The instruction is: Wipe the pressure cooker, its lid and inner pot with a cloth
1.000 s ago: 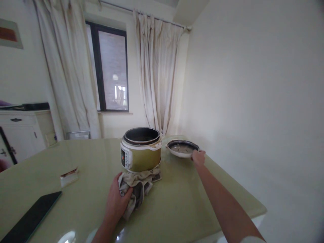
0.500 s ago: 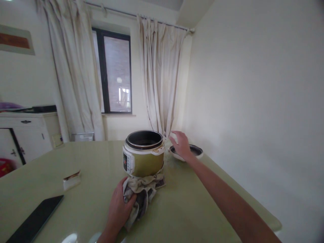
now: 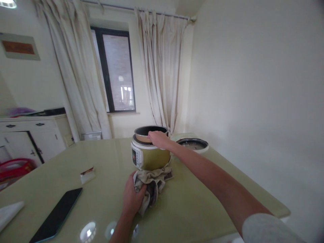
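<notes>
A gold and white rice cooker [image 3: 155, 160] stands on the table, its control panel facing left. Its dark inner pot [image 3: 142, 138] sits raised a little above the cooker's rim. My right hand [image 3: 159, 139] is closed on the near edge of that pot, fingers pinching the rim. Low in front of the cooker, my left hand [image 3: 133, 194] grips a crumpled grey-white rag [image 3: 152, 185], which lies against the cooker's base. Behind my right forearm rests the cooker's lid [image 3: 194, 145], dark inner side up.
On the pale green table [image 3: 106, 158] lie a dark tablet-like slab [image 3: 58, 214], a small white packet [image 3: 87, 175] and a white object [image 3: 10, 212] at the left edge. A wall [image 3: 253, 101] runs along the right side. A red basket [image 3: 17, 168] stands beyond the table at left.
My right hand has moved left from near the lid onto the inner pot's rim, and the pot has risen slightly. My left hand still holds the rag. The view has shifted left.
</notes>
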